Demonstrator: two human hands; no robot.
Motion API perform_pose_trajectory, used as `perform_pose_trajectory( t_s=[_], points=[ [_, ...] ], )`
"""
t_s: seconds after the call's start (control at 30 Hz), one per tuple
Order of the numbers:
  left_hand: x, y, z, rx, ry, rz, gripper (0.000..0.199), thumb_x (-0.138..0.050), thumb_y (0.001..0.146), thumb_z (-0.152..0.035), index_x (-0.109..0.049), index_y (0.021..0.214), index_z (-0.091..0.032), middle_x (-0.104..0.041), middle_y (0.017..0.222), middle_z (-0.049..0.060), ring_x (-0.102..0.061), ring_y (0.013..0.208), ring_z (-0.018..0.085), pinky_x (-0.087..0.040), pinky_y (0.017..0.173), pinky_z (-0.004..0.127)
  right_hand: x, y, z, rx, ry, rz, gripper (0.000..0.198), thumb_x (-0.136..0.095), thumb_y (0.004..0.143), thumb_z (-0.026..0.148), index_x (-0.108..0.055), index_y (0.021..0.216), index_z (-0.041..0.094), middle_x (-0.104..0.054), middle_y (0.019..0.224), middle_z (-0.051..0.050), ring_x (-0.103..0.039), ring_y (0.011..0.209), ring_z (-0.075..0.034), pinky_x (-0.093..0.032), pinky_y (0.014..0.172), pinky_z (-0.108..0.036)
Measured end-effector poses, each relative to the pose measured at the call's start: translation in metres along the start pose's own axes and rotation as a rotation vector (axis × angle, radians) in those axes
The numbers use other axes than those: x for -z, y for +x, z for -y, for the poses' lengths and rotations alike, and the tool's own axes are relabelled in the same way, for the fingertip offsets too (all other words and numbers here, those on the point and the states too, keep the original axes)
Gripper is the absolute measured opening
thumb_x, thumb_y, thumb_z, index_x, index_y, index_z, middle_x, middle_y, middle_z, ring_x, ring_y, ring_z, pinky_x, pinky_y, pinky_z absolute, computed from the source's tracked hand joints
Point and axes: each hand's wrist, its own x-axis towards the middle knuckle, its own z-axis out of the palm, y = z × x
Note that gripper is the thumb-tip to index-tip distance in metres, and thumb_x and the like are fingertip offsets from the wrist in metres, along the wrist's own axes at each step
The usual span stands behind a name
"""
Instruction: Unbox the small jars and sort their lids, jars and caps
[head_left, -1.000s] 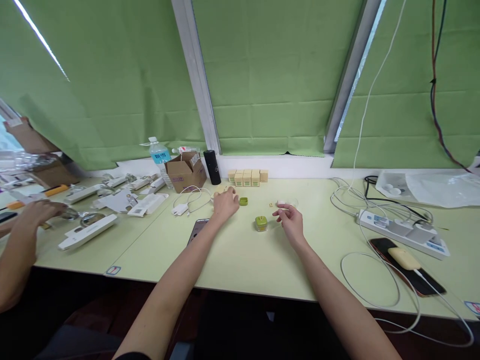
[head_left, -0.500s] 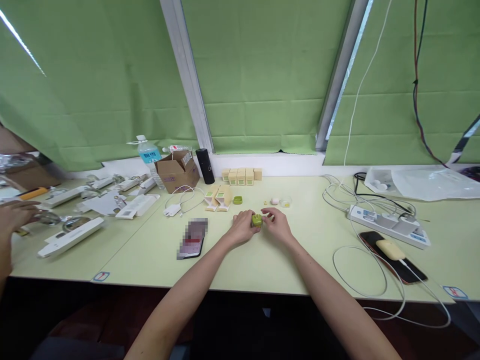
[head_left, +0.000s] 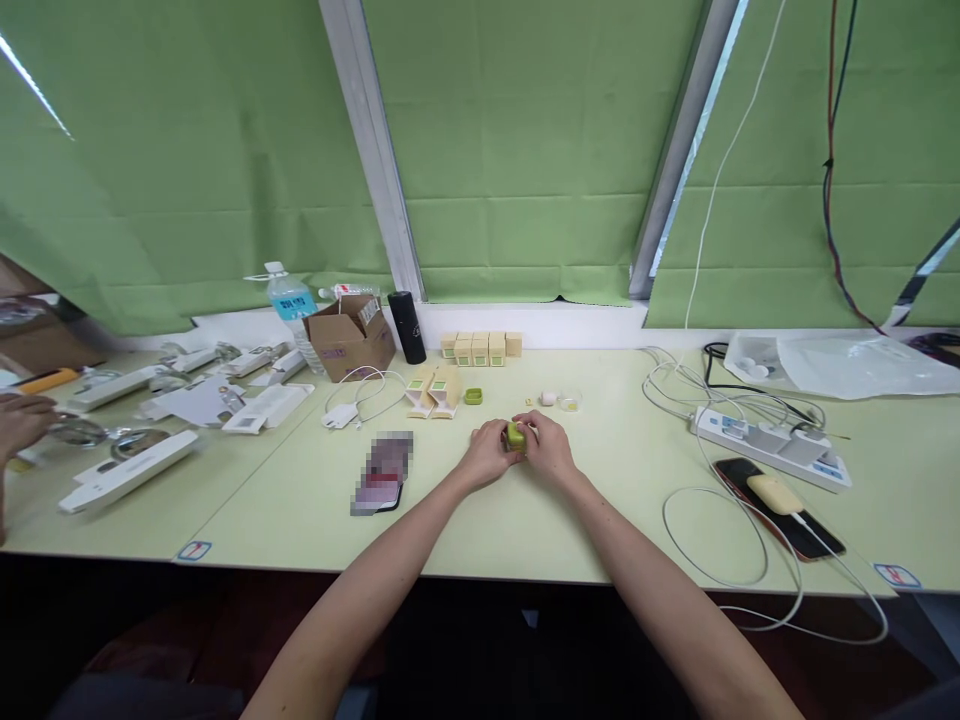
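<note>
Between my hands, above the middle of the table, is a small green case (head_left: 514,436) with rounded corners. My left hand (head_left: 487,452) grips it from the left side. On its right side the fingertips of my right hand (head_left: 548,444) are closed against the case, which they partly hide. A shallow green tray-like piece (head_left: 473,396) lies on the table beyond my left hand. Farther right are a tiny yellow piece (head_left: 529,401), a small pale pink object (head_left: 548,398) and a clear container (head_left: 571,400) with something yellow in it.
Small cream boxes (head_left: 480,348) stand in a row at the back, near two opened cartons (head_left: 433,391). A phone (head_left: 382,475) lies left of my forearms, a power strip (head_left: 772,447) with cables to the right. Another person's hand (head_left: 22,425) is at the far left.
My right hand has moved left onto the green case, which now appears turned and tilted. The view has shifted slightly; the other person's hand sits farther left.
</note>
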Motion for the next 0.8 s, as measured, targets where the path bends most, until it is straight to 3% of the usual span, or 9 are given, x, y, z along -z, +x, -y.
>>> perform_pose_trajectory(
  t_s=[0.1,0.23,0.37,0.5,0.6,0.67,0.8],
  points=[
    [-0.002,0.000,0.000,0.011,-0.003,-0.001,0.033,-0.078,0.072,-0.032,-0.064,0.101,-0.021,-0.071,0.104,0.005,-0.065,0.104,0.028,-0.047,0.095,0.042,0.002,0.005,0.003,-0.048,0.259,-0.117,0.020,-0.052,0.095,0.044,-0.059,0.094,0.025,-0.075,0.108,-0.006,-0.067,0.095,-0.022,-0.053,0.091,-0.041],
    [-0.003,-0.001,0.003,-0.007,-0.018,-0.005,0.042,-0.078,0.073,-0.029,-0.064,0.112,-0.023,-0.070,0.116,0.006,-0.062,0.116,0.029,-0.041,0.106,0.044,0.008,0.012,-0.002,-0.201,0.588,-0.245,0.045,-0.066,0.079,0.068,-0.056,0.086,0.025,-0.073,0.098,-0.007,-0.067,0.091,-0.024,-0.059,0.081,-0.044],
    [0.000,-0.006,0.001,-0.019,-0.081,-0.033,0.060,-0.078,0.076,-0.034,-0.056,0.130,-0.026,-0.065,0.126,0.007,-0.059,0.120,0.028,-0.037,0.110,0.045,0.018,0.015,-0.009,-0.351,0.732,-0.242,0.058,-0.077,0.062,0.076,-0.057,0.080,0.024,-0.070,0.083,-0.005,-0.068,0.080,-0.025,-0.061,0.071,-0.045],
    [0.008,-0.012,-0.007,-0.146,-0.180,-0.163,0.068,-0.070,0.086,-0.035,-0.041,0.147,-0.030,-0.056,0.140,0.008,-0.056,0.122,0.024,-0.039,0.110,0.041,0.019,0.011,-0.004,-0.357,0.784,-0.198,0.062,-0.082,0.055,0.075,-0.057,0.077,0.023,-0.070,0.079,-0.004,-0.068,0.074,-0.025,-0.061,0.068,-0.044],
    [0.010,-0.015,-0.013,-0.268,-0.120,-0.189,0.069,-0.073,0.085,-0.034,-0.043,0.147,-0.032,-0.054,0.143,0.008,-0.052,0.127,0.026,-0.041,0.110,0.041,0.011,0.008,0.008,-0.309,0.749,-0.116,0.058,-0.082,0.058,0.073,-0.058,0.075,0.023,-0.067,0.072,-0.001,-0.065,0.070,-0.021,-0.060,0.066,-0.039],
    [0.008,-0.015,-0.014,-0.305,-0.073,-0.216,0.055,-0.072,0.087,-0.035,-0.052,0.138,-0.030,-0.058,0.138,0.007,-0.052,0.128,0.027,-0.041,0.110,0.041,0.006,0.006,0.015,-0.259,0.695,-0.077,0.054,-0.080,0.063,0.071,-0.058,0.075,0.023,-0.064,0.069,0.000,-0.063,0.068,-0.019,-0.059,0.064,-0.035],
    [0.007,-0.008,-0.010,-0.245,-0.163,-0.389,0.040,-0.069,0.089,-0.036,-0.058,0.126,-0.027,-0.062,0.130,0.008,-0.057,0.124,0.026,-0.044,0.108,0.040,0.009,0.002,0.018,-0.151,0.511,-0.063,0.041,-0.064,0.083,0.065,-0.061,0.087,0.024,-0.067,0.085,-0.003,-0.064,0.071,-0.018,-0.055,0.063,-0.031]
  ],
)
